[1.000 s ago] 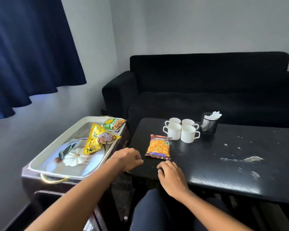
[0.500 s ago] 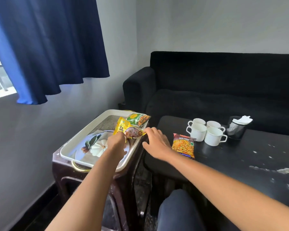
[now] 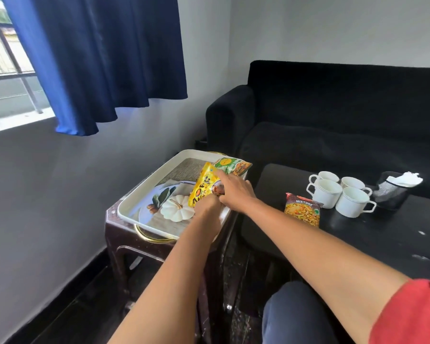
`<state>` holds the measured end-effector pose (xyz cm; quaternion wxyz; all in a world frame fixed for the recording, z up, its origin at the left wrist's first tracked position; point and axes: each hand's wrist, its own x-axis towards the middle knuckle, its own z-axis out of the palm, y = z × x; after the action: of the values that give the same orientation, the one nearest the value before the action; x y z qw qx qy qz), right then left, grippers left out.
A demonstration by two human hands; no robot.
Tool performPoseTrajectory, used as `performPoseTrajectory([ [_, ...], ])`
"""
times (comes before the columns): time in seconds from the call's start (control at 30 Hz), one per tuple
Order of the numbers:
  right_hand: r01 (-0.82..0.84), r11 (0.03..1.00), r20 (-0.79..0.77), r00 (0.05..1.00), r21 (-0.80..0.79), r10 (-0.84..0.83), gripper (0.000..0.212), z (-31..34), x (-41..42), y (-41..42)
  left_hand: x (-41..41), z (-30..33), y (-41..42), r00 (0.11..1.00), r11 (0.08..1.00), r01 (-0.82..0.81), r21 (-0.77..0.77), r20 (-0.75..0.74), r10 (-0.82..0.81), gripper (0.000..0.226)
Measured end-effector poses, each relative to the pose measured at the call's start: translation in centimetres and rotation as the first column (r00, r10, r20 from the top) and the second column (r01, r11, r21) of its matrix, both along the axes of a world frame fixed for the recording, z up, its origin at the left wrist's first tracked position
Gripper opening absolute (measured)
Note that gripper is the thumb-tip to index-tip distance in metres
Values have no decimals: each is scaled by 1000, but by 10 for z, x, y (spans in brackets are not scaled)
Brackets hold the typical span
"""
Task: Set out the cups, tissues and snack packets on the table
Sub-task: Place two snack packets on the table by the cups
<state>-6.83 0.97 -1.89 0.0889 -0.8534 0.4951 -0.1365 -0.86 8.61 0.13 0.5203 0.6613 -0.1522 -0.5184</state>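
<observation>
A yellow snack packet [image 3: 202, 186] is lifted at an angle over the white tray [image 3: 144, 192]. My left hand [image 3: 207, 206] grips its lower edge and my right hand [image 3: 235, 191] is closed on its right side. A green packet [image 3: 231, 165] leans on the tray's far right rim. On the black table [image 3: 382, 234] lie an orange mixture packet [image 3: 302, 212], several white cups [image 3: 340, 193] in a cluster, and a dark mesh holder with white tissues [image 3: 395, 189].
The tray rests on a dark brown side stand [image 3: 124, 234] left of the table. A black sofa [image 3: 333, 115] runs behind the table. A blue curtain [image 3: 104, 58] and window are at upper left. My knee [image 3: 298, 316] is at the bottom.
Both hands left the table's front edge and reached left to the tray. The left hand took the yellow packet first, then the right hand closed on it too. The view swung left.
</observation>
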Motion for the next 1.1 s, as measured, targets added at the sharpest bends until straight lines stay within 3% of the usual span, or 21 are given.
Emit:
performPoseTrajectory([
  [0.17,-10,997,137,990,-80,21,53,-2,-3,9,-4,11,9,990,995,-92,-41,-113,87,35],
  [0.47,55,998,501,863,20,-58,44,25,-64,38,-29,33,14,992,988,-64,-139,-118,47,41],
  [0.57,79,995,576,811,60,-99,45,39,-104,58,-53,42,22,994,981,50,-185,-87,-67,38],
  [0.67,93,991,604,786,93,-131,45,51,-148,82,-79,44,32,975,950,221,-219,64,-212,35],
  [0.83,122,972,657,719,202,-226,43,58,-221,140,-114,44,71,831,817,535,-216,311,-462,33],
  [1.0,178,945,649,691,274,-318,43,51,-266,200,-143,41,113,719,712,669,-213,430,-546,35],
  [1.1,169,937,641,691,307,-335,45,45,-285,220,-156,31,122,701,659,703,-267,415,-580,32],
])
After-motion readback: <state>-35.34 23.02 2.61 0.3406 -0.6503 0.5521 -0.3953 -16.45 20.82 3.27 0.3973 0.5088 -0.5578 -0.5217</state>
